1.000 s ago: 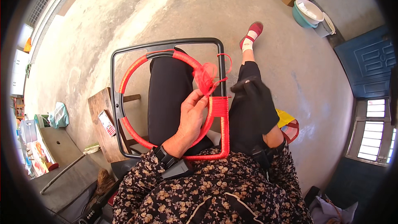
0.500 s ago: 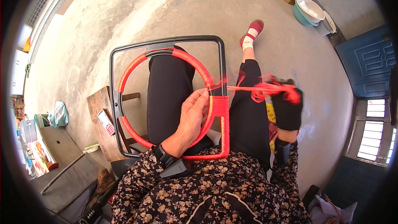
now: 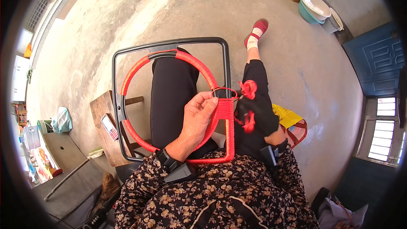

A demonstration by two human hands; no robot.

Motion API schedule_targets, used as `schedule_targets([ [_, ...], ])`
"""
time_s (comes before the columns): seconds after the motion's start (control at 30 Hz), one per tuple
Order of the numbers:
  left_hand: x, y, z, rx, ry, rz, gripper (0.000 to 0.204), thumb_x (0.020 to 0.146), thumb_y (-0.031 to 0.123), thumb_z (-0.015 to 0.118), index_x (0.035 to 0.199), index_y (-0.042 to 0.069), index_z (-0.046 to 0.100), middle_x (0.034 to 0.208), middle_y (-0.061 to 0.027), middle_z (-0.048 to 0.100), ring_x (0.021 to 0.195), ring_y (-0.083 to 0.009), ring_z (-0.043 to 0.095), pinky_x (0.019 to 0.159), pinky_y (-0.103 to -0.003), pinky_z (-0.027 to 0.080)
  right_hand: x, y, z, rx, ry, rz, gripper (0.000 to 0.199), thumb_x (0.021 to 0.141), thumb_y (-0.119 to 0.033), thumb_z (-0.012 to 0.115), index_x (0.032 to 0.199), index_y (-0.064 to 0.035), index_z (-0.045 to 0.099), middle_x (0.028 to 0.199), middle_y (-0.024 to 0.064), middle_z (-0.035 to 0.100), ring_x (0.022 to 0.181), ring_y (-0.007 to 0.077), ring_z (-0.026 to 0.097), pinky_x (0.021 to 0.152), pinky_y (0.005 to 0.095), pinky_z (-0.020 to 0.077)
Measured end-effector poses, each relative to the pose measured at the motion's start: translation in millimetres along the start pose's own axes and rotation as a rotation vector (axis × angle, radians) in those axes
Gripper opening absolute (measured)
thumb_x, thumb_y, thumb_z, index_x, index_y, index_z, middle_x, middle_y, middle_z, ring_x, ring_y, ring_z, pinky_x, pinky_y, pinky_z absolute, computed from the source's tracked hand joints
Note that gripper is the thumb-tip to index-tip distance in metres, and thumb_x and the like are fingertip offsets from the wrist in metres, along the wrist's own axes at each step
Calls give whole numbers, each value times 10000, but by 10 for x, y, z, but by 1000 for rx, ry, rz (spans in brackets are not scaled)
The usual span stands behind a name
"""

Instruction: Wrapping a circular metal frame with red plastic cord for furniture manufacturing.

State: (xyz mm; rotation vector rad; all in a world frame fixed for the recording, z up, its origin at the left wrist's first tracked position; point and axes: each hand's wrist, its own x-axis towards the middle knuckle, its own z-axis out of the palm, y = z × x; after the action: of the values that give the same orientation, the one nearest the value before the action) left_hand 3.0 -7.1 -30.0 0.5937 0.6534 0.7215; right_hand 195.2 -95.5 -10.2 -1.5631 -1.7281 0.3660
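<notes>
the frame (image 3: 227, 59) is laid across the lap, over the left thigh (image 3: 174, 97), with the ring (image 3: 135, 70) set inside it. the ring's right side is gripped by the left hand (image 3: 197, 116), next to the frame's right bar. the right hand (image 3: 260, 110) is placed to the right of that bar, over the right thigh, with loose cord (image 3: 249, 90) held in it. to the left of the frame a bench (image 3: 98, 107) is seen, on which a flat object (image 3: 109, 126) is laid. beyond the right hand, a bag (image 3: 288, 116) is set on the floor. far ahead to the right, stacked basins (image 3: 308, 15) are placed before the door (image 3: 375, 59).
</notes>
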Motion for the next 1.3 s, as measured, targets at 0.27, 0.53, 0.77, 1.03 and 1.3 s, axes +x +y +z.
schedule_targets([
  [0.27, 23, -87, -46, 205, 31, 17, 91, 927, 105, 577, 969, 33, 541, 811, -51, 671, 605, -71, 612, 454, -205, 484, 52, -288, 81, 681, 61, 643, 141, 880, -80, 502, 975, -7, 576, 808, 36, 559, 743, 127, 575, 595, 276, 473],
  [0.53, -7, 27, -8, 177, 45, -70, 157, 957, 207, 537, 913, 58, 565, 764, -16, 634, 584, -69, 585, 491, -219, 485, -123, 113, -35, 649, 62, 639, 278, 842, -107, 592, 1091, 14, 572, 913, 93, 600, 839, 222, 606, 713, 325, 489],
  [0.77, 4, -74, -44, 211, 61, 38, 193, 981, 170, 475, 974, 7, 577, 840, -13, 629, 712, -56, 573, 633, -211, 472, -454, 221, -313, 406, -378, 706, 465, 783, -213, 674, 1180, 0, 563, 1051, 178, 620, 952, 296, 610, 848, 345, 464],
  [1.03, -21, -92, -81, 348, 52, -70, 149, 971, 95, 465, 1007, 7, 579, 846, -9, 616, 743, -46, 552, 649, -201, 455, 32, 390, 634, 485, -450, 609, 475, 867, -277, 608, 1245, -15, 492, 983, 167, 635, 904, 249, 633, 758, 348, 499],
  [1.3, -44, 2, 44, 904, 279, 761, 67, 927, -19, 506, 963, -3, 560, 895, -55, 592, 788, -76, 548, 679, -210, 455, 371, 369, 396, 1329, 360, 640, 328, 898, -233, 551, 1179, -63, 547, 1004, 142, 642, 854, 252, 652, 723, 382, 539],
])
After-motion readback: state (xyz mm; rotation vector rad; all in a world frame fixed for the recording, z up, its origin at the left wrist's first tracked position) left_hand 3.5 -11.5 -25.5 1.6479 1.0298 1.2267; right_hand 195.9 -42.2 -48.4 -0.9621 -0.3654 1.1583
